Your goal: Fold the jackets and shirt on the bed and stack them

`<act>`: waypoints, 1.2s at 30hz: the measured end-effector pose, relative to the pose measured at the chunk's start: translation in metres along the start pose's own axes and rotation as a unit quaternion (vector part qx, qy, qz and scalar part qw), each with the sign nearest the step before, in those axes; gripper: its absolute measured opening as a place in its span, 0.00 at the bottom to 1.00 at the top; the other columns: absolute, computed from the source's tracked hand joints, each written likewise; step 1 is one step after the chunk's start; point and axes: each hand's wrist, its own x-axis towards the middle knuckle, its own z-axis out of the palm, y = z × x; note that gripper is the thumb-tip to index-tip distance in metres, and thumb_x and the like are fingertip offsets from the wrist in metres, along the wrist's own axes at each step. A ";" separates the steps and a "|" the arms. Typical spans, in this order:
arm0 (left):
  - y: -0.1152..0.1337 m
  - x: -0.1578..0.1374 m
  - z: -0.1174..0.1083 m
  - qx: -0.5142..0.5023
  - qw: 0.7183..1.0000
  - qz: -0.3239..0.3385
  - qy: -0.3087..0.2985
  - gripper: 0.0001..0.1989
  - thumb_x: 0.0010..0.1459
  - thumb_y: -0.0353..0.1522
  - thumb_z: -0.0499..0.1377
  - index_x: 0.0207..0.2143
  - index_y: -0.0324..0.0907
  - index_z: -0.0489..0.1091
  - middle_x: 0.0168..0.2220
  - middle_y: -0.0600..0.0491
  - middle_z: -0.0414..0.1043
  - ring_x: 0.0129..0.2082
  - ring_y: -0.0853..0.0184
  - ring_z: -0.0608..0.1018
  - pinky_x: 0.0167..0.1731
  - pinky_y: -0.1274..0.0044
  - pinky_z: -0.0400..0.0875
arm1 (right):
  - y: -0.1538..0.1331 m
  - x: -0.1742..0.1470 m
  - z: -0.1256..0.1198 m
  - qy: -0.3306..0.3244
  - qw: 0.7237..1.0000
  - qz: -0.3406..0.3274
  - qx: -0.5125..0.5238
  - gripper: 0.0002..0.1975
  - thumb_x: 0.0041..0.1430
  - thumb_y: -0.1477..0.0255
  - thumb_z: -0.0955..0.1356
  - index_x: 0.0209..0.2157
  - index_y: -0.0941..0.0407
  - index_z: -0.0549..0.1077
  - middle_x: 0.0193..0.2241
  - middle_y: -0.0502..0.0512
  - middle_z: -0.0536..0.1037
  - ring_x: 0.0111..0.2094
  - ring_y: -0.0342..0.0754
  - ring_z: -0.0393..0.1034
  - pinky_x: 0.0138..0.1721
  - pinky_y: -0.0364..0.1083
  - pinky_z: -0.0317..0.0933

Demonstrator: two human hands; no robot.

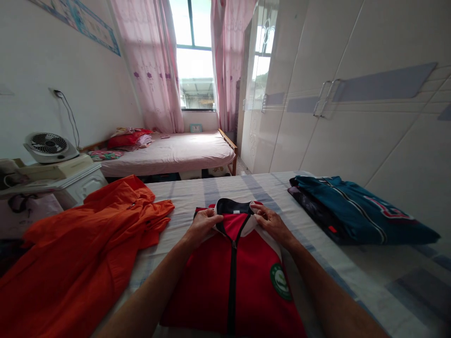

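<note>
A red zip-up jacket lies front side up on the bed in front of me. It has white shoulder panels, a dark-lined collar, a black zip and a round green badge on the chest. The zip is pulled most of the way up, and the collar stands spread apart. My left hand pinches the left side of the collar between thumb and fingers. On the opposite side, my right hand grips the collar's right edge the same way. The jacket's sleeves are mostly out of sight.
An orange garment spreads over the bed's left side. Folded clothes, a teal zip jacket on top, lie at right on the striped sheet. Beyond are a second bed, a fan on a cabinet and a tall wardrobe.
</note>
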 end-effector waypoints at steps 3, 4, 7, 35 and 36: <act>0.002 -0.005 -0.006 -0.060 0.998 -0.003 -0.009 0.11 0.39 0.32 0.61 0.27 0.41 0.63 0.21 0.60 0.64 0.20 0.74 0.69 0.24 0.80 0.66 | 0.001 0.000 -0.002 -0.029 0.999 0.003 0.043 0.24 0.50 0.68 0.66 0.50 0.55 0.72 0.30 0.48 0.68 0.25 0.40 0.60 0.26 0.40 0.57; 0.002 -0.007 -0.008 -0.074 0.997 -0.002 -0.009 0.13 0.38 0.30 0.60 0.30 0.41 0.64 0.22 0.59 0.65 0.21 0.74 0.70 0.25 0.80 0.67 | 0.001 0.000 -0.004 -0.043 0.997 0.006 0.068 0.25 0.49 0.69 0.66 0.51 0.55 0.71 0.30 0.47 0.67 0.25 0.39 0.59 0.25 0.40 0.57; -0.001 -0.008 -0.010 -0.091 0.996 0.004 0.013 0.16 0.40 0.29 0.58 0.35 0.41 0.64 0.28 0.56 0.69 0.23 0.75 0.71 0.25 0.81 0.66 | -0.002 -0.001 -0.008 -0.087 0.986 0.019 0.142 0.29 0.44 0.72 0.67 0.52 0.54 0.70 0.30 0.46 0.66 0.24 0.37 0.57 0.24 0.39 0.54; 0.005 0.000 -0.013 0.110 0.992 0.058 0.020 0.14 0.42 0.25 0.56 0.35 0.40 0.71 0.34 0.50 0.74 0.36 0.63 0.77 0.39 0.69 0.73 | -0.015 -0.011 -0.007 -0.110 0.993 -0.039 -0.025 0.16 0.42 0.80 0.63 0.35 0.56 0.73 0.30 0.51 0.73 0.33 0.46 0.66 0.36 0.44 0.60; 0.002 -0.001 -0.011 0.125 0.988 0.077 0.038 0.16 0.41 0.23 0.55 0.36 0.40 0.72 0.40 0.48 0.74 0.42 0.60 0.76 0.45 0.67 0.70 | -0.014 -0.011 -0.003 -0.068 0.993 -0.064 -0.077 0.19 0.41 0.81 0.62 0.37 0.56 0.73 0.35 0.54 0.74 0.38 0.48 0.67 0.41 0.46 0.60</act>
